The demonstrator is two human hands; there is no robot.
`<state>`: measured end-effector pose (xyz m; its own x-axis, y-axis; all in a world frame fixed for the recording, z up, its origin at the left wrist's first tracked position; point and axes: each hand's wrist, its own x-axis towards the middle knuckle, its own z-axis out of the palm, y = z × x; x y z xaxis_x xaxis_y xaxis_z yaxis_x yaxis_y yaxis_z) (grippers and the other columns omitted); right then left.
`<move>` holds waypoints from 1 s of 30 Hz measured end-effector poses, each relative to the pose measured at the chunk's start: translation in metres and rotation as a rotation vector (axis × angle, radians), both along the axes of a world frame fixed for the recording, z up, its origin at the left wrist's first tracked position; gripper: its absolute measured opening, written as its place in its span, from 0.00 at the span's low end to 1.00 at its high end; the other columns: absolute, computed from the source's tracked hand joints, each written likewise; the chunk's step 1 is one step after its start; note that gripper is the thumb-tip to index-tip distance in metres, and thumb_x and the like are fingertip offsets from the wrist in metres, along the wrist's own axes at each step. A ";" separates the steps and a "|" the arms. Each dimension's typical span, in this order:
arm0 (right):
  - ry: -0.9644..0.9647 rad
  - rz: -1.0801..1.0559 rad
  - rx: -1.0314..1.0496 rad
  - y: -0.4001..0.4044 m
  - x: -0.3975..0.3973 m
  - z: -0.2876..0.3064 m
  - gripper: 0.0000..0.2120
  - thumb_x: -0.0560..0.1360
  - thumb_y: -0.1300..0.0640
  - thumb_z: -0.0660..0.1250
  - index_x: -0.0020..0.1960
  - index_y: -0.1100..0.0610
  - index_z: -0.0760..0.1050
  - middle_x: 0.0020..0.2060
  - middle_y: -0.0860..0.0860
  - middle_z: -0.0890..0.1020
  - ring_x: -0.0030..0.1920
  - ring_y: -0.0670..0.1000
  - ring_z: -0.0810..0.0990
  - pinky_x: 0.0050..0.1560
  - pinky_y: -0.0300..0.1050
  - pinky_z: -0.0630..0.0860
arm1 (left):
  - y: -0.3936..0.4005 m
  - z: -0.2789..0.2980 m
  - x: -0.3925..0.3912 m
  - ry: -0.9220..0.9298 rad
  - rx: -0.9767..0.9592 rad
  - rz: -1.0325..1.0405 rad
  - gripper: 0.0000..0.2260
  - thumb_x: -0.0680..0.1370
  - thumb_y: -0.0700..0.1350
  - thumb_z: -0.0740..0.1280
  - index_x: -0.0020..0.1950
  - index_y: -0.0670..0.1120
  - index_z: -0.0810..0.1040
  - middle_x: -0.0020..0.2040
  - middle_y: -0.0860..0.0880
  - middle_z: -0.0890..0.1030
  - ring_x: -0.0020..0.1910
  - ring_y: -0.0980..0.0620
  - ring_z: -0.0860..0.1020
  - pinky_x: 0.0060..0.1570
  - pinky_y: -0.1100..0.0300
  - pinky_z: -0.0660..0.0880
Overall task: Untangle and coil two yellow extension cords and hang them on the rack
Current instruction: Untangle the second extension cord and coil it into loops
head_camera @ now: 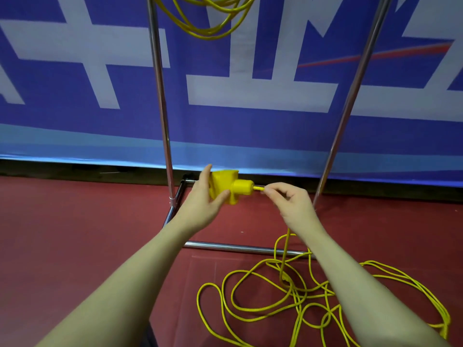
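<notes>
My left hand point(204, 196) grips the yellow socket block point(225, 186) of an extension cord, thumb across its front. My right hand point(288, 201) pinches the cord point(258, 188) just where it leaves the block. From there the cord drops under my right wrist to a loose tangle of yellow loops point(300, 296) on the red floor. A second yellow cord point(208, 21) hangs coiled from the top of the chrome rack point(160, 96), its upper part cut off by the frame edge.
The rack's two chrome uprights rise left and right point(350, 96), with a base bar point(238, 247) lying on the red floor. A blue and white banner point(75, 83) hangs just behind the rack.
</notes>
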<state>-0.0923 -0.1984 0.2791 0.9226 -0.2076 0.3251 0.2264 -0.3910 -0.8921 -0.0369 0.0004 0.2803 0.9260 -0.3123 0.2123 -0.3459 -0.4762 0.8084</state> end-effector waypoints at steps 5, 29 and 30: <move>-0.064 0.005 -0.226 0.003 -0.002 0.001 0.05 0.74 0.64 0.69 0.41 0.57 0.82 0.35 0.42 0.81 0.39 0.34 0.77 0.44 0.29 0.70 | -0.009 -0.006 -0.009 -0.297 0.479 -0.154 0.34 0.78 0.58 0.64 0.79 0.50 0.52 0.79 0.50 0.55 0.78 0.51 0.53 0.71 0.57 0.50; -0.076 -0.051 -0.051 0.014 -0.042 0.045 0.07 0.78 0.64 0.64 0.45 0.59 0.80 0.33 0.41 0.80 0.35 0.36 0.76 0.40 0.27 0.68 | 0.054 0.014 -0.012 -0.222 0.347 0.085 0.06 0.77 0.45 0.65 0.52 0.45 0.72 0.41 0.44 0.82 0.45 0.39 0.79 0.43 0.53 0.72; -0.096 -0.047 -0.094 0.020 -0.041 0.050 0.07 0.77 0.64 0.64 0.44 0.59 0.80 0.36 0.45 0.81 0.38 0.34 0.76 0.43 0.26 0.69 | 0.052 0.011 -0.013 -0.203 0.333 0.066 0.06 0.78 0.44 0.65 0.53 0.44 0.73 0.43 0.43 0.82 0.46 0.38 0.79 0.43 0.52 0.72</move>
<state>-0.1331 -0.1783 0.3286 0.8763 -0.2145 0.4314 0.2884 -0.4837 -0.8264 -0.0501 0.0527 0.2912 0.8958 -0.3367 0.2903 -0.4432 -0.7274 0.5240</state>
